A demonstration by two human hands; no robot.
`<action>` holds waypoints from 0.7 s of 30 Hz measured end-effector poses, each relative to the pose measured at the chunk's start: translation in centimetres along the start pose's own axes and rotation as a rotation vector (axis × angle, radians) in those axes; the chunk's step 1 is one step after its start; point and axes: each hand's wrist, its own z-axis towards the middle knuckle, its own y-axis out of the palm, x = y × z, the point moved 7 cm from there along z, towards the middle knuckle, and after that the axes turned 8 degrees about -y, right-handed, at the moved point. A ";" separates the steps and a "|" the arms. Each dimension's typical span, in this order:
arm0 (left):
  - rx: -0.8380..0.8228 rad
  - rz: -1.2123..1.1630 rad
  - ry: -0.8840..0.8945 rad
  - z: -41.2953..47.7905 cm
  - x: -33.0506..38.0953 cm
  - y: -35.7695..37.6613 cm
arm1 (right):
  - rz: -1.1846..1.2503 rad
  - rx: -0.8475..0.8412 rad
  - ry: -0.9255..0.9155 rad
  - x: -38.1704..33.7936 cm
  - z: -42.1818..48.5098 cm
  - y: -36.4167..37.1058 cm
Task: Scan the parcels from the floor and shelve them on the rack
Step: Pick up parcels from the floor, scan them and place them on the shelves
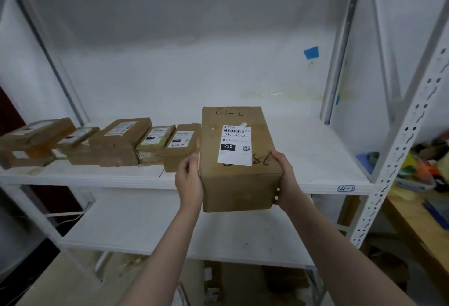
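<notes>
Parcels (121, 140) already line the shelf (315, 150) out at nine o'clock, while left hand (189, 181) and right hand (286, 179) clamp the labelled box (240, 184) at its edge, not yet released.

parcel (239, 160) brown, white label | rack (267, 185) white | tape (311, 52) blue
</notes>
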 end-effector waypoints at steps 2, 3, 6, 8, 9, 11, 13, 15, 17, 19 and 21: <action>0.028 0.034 0.118 0.1 0.7 -0.1 | 0.007 0.006 0.005 0.1 0.4 0.4; 0.016 0.062 0.181 0.0 1.1 0.0 | 0.009 0.011 0.007 0.2 0.6 0.6; -0.093 0.217 0.375 -0.7 2.0 1.5 | -0.023 0.036 0.019 0.6 1.4 1.3; -0.157 0.444 0.473 -0.4 1.4 2.7 | -0.064 0.072 0.041 1.1 2.0 1.3; -0.185 0.575 0.498 -0.2 0.8 3.3 | -0.079 0.082 0.045 1.2 2.2 1.3; -0.225 0.754 0.490 0.3 -0.7 4.0 | -0.120 0.078 0.018 1.2 2.6 1.3; -0.219 0.817 0.483 0.8 -1.2 4.2 | -0.175 0.052 -0.031 1.0 3.0 1.6; -0.201 0.854 0.495 1.3 -1.1 4.5 | -0.242 0.053 -0.089 0.7 3.3 2.0; -0.186 0.885 0.493 2.0 -0.8 4.9 | -0.341 0.099 -0.151 0.2 3.5 2.1; -0.180 0.925 0.497 2.7 -0.8 5.1 | -0.433 0.117 -0.232 -0.3 3.6 2.5; -0.174 0.955 0.497 3.4 -0.9 5.3 | -0.479 0.124 -0.298 -0.5 3.9 3.0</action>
